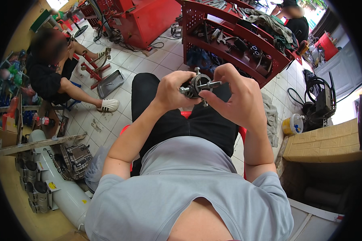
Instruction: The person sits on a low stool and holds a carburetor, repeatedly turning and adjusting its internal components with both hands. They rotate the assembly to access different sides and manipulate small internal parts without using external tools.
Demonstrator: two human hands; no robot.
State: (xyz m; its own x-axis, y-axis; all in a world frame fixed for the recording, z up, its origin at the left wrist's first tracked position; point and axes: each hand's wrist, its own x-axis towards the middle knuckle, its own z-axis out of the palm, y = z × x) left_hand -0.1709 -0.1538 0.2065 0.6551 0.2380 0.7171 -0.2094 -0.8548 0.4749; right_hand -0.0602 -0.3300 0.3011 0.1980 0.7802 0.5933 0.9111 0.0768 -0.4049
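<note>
Above my lap I hold up a dark metal ring-shaped part (196,87) with bolts sticking out of its sides. My left hand (171,91) is closed around its left side, the fingers mostly behind it. A slim silver rod (210,85) runs out of the ring to the right. The thumb and index finger of my right hand (242,96) are curled around the rod's outer end. How firmly they pinch it cannot be made out. My black trousers (149,116) are below both hands.
A red tool cart (237,54) with loose tools and rags stands ahead. Another person (48,76) sits at the left beside a grey tray (110,83); a second person (297,26) is at the far right. A white cylinder (60,180) lies at lower left, a bucket (292,125) at right.
</note>
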